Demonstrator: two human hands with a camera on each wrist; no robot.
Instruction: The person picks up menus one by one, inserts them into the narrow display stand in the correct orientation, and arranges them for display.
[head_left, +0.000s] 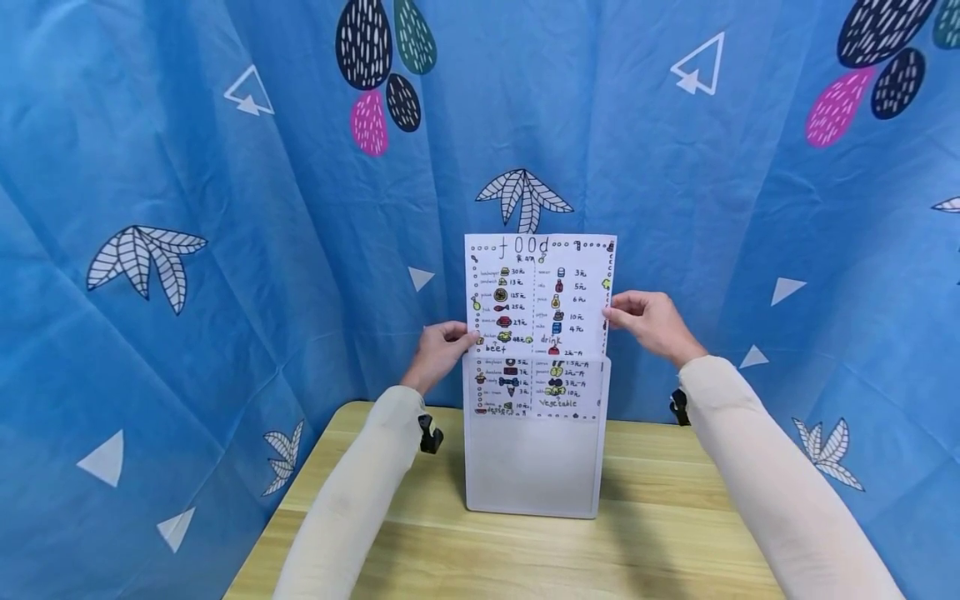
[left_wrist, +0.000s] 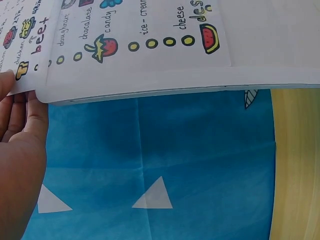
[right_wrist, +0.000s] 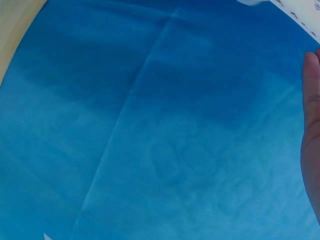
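Observation:
A paper menu [head_left: 517, 300] headed "food", with small coloured drawings and prices, stands upright at the middle of the head view. Its lower part sits inside a clear, pale-edged sleeve [head_left: 532, 467], whose bottom edge meets the table. My left hand [head_left: 441, 354] pinches the menu's left edge just above the sleeve's opening. In the left wrist view its thumb lies on the paper's front and its fingers are behind. On the opposite side, higher up, my right hand [head_left: 651, 323] pinches the right edge. Only a strip of that hand [right_wrist: 312, 115] shows in the right wrist view.
The light wooden table [head_left: 420, 533] extends around the sleeve and towards me. A blue patterned curtain [head_left: 300, 167] hangs close behind it and along both sides. Dark buckles [head_left: 431, 435] of the wrist straps stick out at both cuffs.

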